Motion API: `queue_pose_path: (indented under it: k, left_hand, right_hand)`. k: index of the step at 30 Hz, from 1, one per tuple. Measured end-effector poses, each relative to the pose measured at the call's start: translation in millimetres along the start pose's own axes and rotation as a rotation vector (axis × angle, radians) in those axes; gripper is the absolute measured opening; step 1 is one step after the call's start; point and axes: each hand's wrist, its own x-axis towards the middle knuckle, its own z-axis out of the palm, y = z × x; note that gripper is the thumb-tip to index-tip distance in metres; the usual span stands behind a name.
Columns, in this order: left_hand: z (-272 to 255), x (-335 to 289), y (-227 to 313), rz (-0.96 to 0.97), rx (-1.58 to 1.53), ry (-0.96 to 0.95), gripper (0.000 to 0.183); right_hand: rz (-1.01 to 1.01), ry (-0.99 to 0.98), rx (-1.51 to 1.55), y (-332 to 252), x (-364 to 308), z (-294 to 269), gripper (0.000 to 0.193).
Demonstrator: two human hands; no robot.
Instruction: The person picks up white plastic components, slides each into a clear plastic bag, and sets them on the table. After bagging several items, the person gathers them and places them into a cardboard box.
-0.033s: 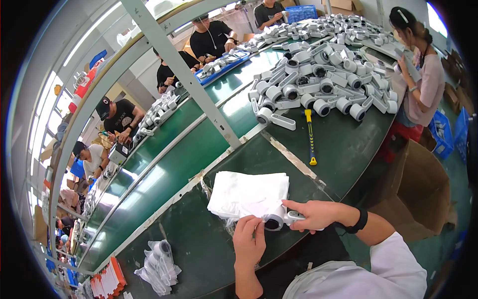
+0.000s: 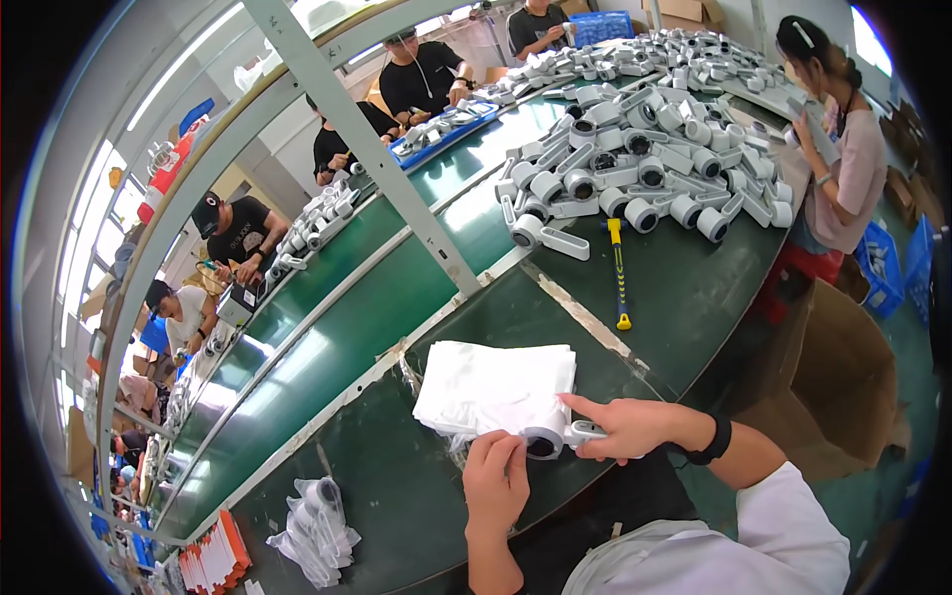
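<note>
My right hand (image 2: pixel 640 429) is closed around the handle of a light grey device with a round, dark-faced head (image 2: pixel 544 442). Its index finger stretches out toward a stack of thin white plastic bags (image 2: pixel 496 382) on the green table. At the head's left side, my left hand (image 2: pixel 495 484) pinches what looks like the edge of a clear bag; the film is hard to make out. The head sits at the near edge of the stack, between my two hands.
A big heap of similar grey devices (image 2: pixel 645 159) covers the far table. A yellow-and-black hammer (image 2: pixel 620 278) lies before it. Bagged devices (image 2: pixel 315 531) and orange-white cards (image 2: pixel 218 555) are at left. An open carton (image 2: pixel 823 377) stands right. Several people work around the line.
</note>
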Motion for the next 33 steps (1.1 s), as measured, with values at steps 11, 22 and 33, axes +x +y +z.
queue_pose_path:
  k: [11, 22, 33]
  left_hand:
    - [-9.5, -2.6, 14.0, 0.14, 0.175, -0.052, 0.012]
    - [17.5, -8.6, -0.7, -0.21, -0.179, 0.117, 0.043]
    - [16.0, 19.8, 0.8, -0.572, -0.293, 0.075, 0.029]
  right_hand:
    - [-0.173, 0.108, -0.473, -5.8, 6.4, -4.1, 0.078]
    - [-0.095, 0.029, 0.465, 5.5, -5.3, 8.4, 0.063]
    - [-0.04, 0.038, 0.311, 13.5, -8.2, 0.7, 0.067]
